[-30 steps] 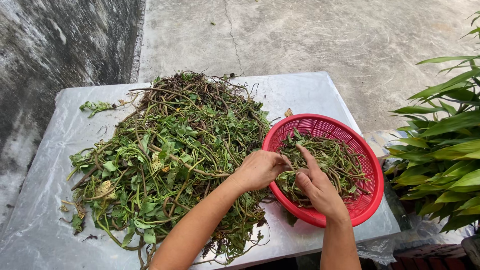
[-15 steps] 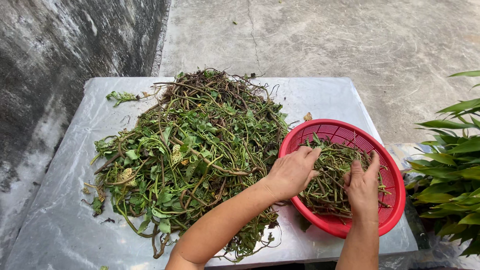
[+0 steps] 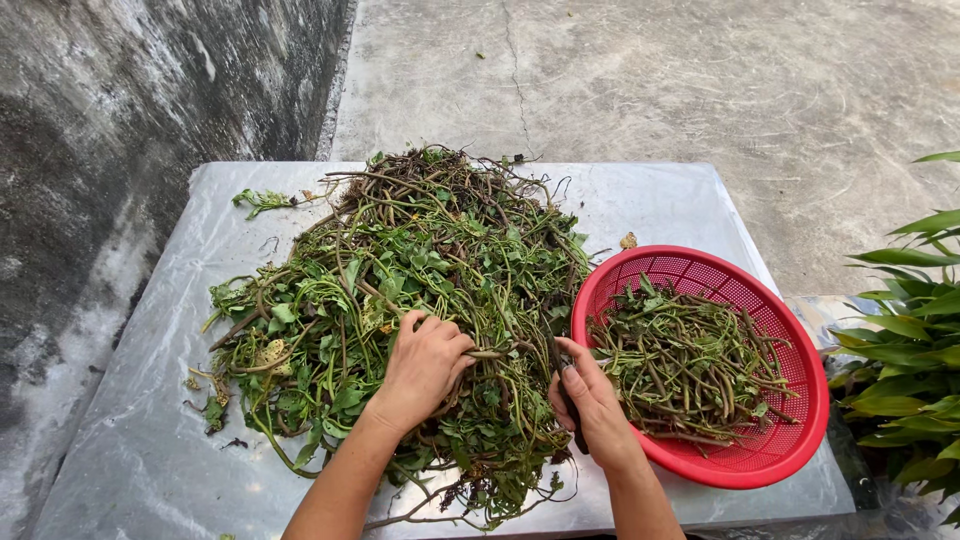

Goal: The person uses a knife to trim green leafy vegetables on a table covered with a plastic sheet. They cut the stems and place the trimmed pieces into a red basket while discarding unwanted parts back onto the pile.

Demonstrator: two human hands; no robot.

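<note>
Wall: one grey, stained concrete wall (image 3: 120,200) runs down the left side, from far to near.
Table: one table (image 3: 140,440) covered in shiny plastic sheet, standing on the concrete ground (image 3: 700,90).
Stray sprig: one small leafy sprig (image 3: 262,201) lies alone at the far left of the table, apart from the heap.
Heap: one large pile of green vines (image 3: 400,290), leaves and long stems tangled together, fills the middle of the table from far edge to near edge.
Left hand: one left hand (image 3: 422,368), palm down on the near part of the pile, fingers curled tight into the stems; it grips a bunch of them, with a stem running out to the right from under its fingertips.
Left arm: bare forearm comes up from the near edge, angled to the right towards the hand.
Right hand: one right hand (image 3: 590,400), just right of the left, at the pile's right edge and touching the basket's near-left rim; fingers nearly closed around a dark stem that stands almost upright in its grasp.
Right arm: forearm rises from the near edge, leaning slightly left.
Basket: one round red plastic sieve basket (image 3: 790,400) on the table's right side, holding a loose layer of stripped stems (image 3: 690,365).
Plant: one leafy green plant (image 3: 910,340) beyond the table's right edge.
</note>
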